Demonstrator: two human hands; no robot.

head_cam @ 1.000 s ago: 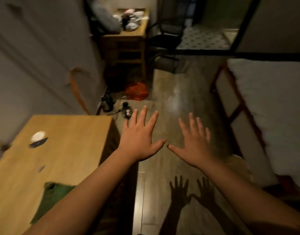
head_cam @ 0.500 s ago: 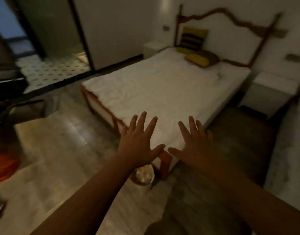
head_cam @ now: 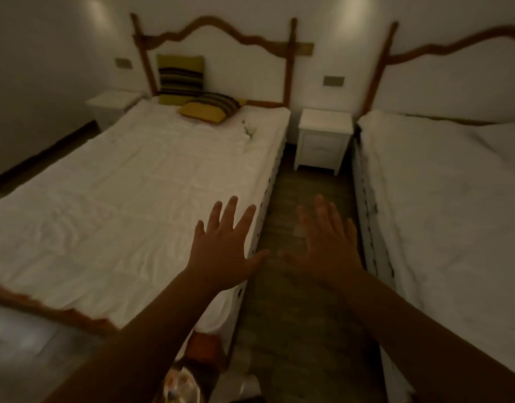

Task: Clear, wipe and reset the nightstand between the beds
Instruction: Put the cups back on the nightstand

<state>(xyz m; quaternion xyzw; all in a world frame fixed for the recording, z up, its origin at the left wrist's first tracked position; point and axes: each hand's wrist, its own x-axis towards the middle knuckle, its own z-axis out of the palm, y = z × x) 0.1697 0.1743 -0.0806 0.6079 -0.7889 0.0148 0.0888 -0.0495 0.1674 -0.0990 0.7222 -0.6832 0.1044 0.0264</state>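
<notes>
Nothing looks started yet. The white nightstand (head_cam: 323, 139) stands upper right of centre, between the beds, well apart from both hands. Left hand (head_cam: 221, 248) and right hand (head_cam: 327, 245) hover with fingers spread, holding nothing; clearing, wiping, resetting all remain.

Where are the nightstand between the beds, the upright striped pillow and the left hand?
nightstand (head_cam: 323, 141): head view, front panel.
striped pillow (head_cam: 180, 75): head view, middle of its face.
left hand (head_cam: 221, 251): head view, back of the hand.
</notes>
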